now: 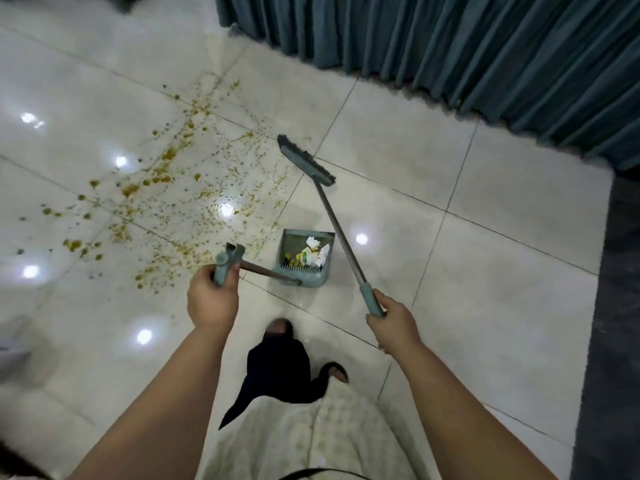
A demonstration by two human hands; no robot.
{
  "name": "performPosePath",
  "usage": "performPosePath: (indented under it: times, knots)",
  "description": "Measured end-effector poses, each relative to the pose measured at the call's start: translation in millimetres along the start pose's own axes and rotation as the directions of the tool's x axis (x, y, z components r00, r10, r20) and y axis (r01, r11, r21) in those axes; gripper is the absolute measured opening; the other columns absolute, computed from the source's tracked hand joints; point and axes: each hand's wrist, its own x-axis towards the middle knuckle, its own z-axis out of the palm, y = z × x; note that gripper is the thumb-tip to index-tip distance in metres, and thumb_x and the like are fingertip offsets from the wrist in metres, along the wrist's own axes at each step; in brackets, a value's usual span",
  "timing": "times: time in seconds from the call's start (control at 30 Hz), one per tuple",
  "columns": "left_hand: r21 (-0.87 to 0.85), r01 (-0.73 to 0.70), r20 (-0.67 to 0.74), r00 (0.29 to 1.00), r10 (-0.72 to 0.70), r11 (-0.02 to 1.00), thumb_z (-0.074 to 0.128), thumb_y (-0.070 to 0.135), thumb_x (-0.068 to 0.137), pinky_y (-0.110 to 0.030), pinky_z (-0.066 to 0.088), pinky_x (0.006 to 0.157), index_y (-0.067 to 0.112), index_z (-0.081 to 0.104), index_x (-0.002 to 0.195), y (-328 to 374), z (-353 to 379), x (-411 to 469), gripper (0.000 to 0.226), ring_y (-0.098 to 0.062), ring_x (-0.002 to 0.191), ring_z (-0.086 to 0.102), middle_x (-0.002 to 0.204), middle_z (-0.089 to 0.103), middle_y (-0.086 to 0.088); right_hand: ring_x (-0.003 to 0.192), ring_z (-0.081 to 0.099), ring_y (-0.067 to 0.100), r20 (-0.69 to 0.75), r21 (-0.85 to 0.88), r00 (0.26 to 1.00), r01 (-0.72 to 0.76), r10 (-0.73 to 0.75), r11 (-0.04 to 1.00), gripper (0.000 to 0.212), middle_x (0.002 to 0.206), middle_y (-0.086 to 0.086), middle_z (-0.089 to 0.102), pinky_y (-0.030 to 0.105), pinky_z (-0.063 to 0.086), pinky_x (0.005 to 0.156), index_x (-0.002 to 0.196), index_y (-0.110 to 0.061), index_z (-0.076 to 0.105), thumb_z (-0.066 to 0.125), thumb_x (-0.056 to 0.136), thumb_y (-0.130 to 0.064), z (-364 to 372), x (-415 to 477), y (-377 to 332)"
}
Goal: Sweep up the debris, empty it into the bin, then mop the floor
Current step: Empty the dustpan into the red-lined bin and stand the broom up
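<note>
My left grip [213,299] was curled tight round the top of the dustpan handle [227,268], whose rod slanted down to the right to the dustpan [294,270]. The dustpan sat low over the floor [485,237] just ahead of my feet, between my two hands; whether it touched the tiles I could not tell. Inside it lay crumpled white paper scraps [317,254] and some yellowish bits.

My right grip [393,323] was closed round the near end of the broom [343,237], on its green sleeve. The shaft ran up and away to the left, passing just right of the dustpan. The broom head [306,161] was farther out, tilted, with its dark bristles turned to the far side.

To the left of the broom head and dustpan, yellow-brown splatter [173,188] spread widely across the glossy pale tiles, thickest at the far left. A teal pleated curtain [450,46] hung along the far right side, and a dark strip of flooring [620,306] ran down the right edge.
</note>
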Motion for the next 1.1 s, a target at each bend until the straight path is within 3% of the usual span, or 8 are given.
performPosePath:
  times: [0.07,0.2,0.3,0.43,0.57,0.7,0.9,1.1]
  knots:
    - [-0.009,0.062,-0.055,0.997,-0.063,0.998,0.061,0.05,0.085,-0.033,0.045,0.064,0.018,0.06,0.094,-10.6,-23.7,-7.1,0.033,-0.027,0.075,0.059,0.083,0.063,-0.003,0.068,0.06,0.024,0.052,-0.047,0.998,0.046,-0.044,0.998,0.06,0.106,0.003,0.063,0.026,0.049,0.047,0.143,-0.029,0.047,0.055,0.086,-0.012,3.3,-0.7,-15.3]
    - [-0.089,0.187,-0.178,0.963,-0.201,0.978,0.059,0.052,0.085,-0.033,0.044,0.064,0.02,0.059,0.093,-35.6,-74.3,-18.2,0.033,-0.027,0.076,0.059,0.082,0.063,-0.001,0.082,0.063,0.025,0.128,-0.177,0.98,0.172,-0.151,0.969,0.059,0.108,0.003,0.065,0.036,0.057,0.07,0.141,-0.028,0.049,0.056,0.084,-0.014,22.9,-4.1,-45.4]
    - [-0.176,0.236,-0.256,0.926,-0.276,0.956,0.061,0.049,0.085,-0.033,0.044,0.068,0.019,0.059,0.093,-61.3,-111.6,-31.4,0.031,-0.025,0.078,0.059,0.084,0.061,0.0,0.078,0.058,0.022,0.203,-0.237,0.959,0.246,-0.2,0.94,0.062,0.111,0.006,0.067,0.036,0.056,0.073,0.142,-0.028,0.047,0.057,0.083,-0.014,52.9,-16.7,-64.8]
    - [-0.269,0.28,-0.338,0.869,-0.363,0.921,0.063,0.047,0.084,-0.033,0.045,0.067,0.023,0.057,0.088,-98.9,-165.9,-46.8,0.025,-0.023,0.075,0.058,0.076,0.058,0.006,0.067,0.054,0.017,0.317,-0.243,0.92,0.315,-0.232,0.917,0.062,0.097,0.002,0.063,0.026,0.048,0.059,0.142,-0.028,0.049,0.056,0.082,-0.011,101.7,-43.3,-94.3]
    - [-0.286,0.293,-0.43,0.812,-0.396,0.912,0.063,0.051,0.081,-0.031,0.045,0.062,0.027,0.058,0.086,-151.4,-227.9,-53.1,0.025,-0.019,0.074,0.059,0.081,0.061,0.007,0.06,0.053,0.015,0.408,-0.284,0.872,0.404,-0.271,0.87,0.062,0.1,0.004,0.064,0.021,0.042,0.046,0.142,-0.028,0.047,0.057,0.084,-0.011,167.5,-75.9,-131.4]
    - [-0.268,0.288,-0.508,0.769,-0.389,0.919,0.063,0.054,0.079,-0.031,0.045,0.062,0.029,0.057,0.082,-220.0,-291.3,-53.1,0.026,-0.017,0.073,0.058,0.079,0.061,0.008,0.065,0.057,0.022,0.476,-0.305,0.819,0.494,-0.319,0.814,0.062,0.111,0.007,0.066,0.028,0.05,0.051,0.143,-0.029,0.047,0.058,0.083,-0.012,256.7,-118.3,-162.1]
    - [-0.152,0.243,-0.607,0.742,-0.284,0.958,0.068,0.044,0.082,-0.024,0.031,0.052,0.024,0.062,0.086,-328.4,-397.4,-38.4,0.022,-0.016,0.074,0.054,0.078,0.056,0.008,0.056,0.056,0.019,0.55,-0.341,0.768,0.565,-0.328,0.751,0.059,0.111,0.004,0.063,0.021,0.042,0.039,0.144,-0.029,0.045,0.057,0.088,-0.014,398.8,-189.4,-209.2]
    - [-0.011,0.241,-0.68,0.71,-0.184,0.97,0.075,0.035,0.079,-0.027,0.038,0.06,0.013,0.069,0.096,-405.3,-474.6,-10.5,0.028,-0.024,0.081,0.056,0.084,0.065,-0.001,0.051,0.053,0.02,0.569,-0.367,0.756,0.587,-0.324,0.722,0.057,0.082,0.001,0.058,0.022,0.042,0.04,0.143,-0.028,0.046,0.057,0.089,-0.014,508.9,-243.1,-246.3]
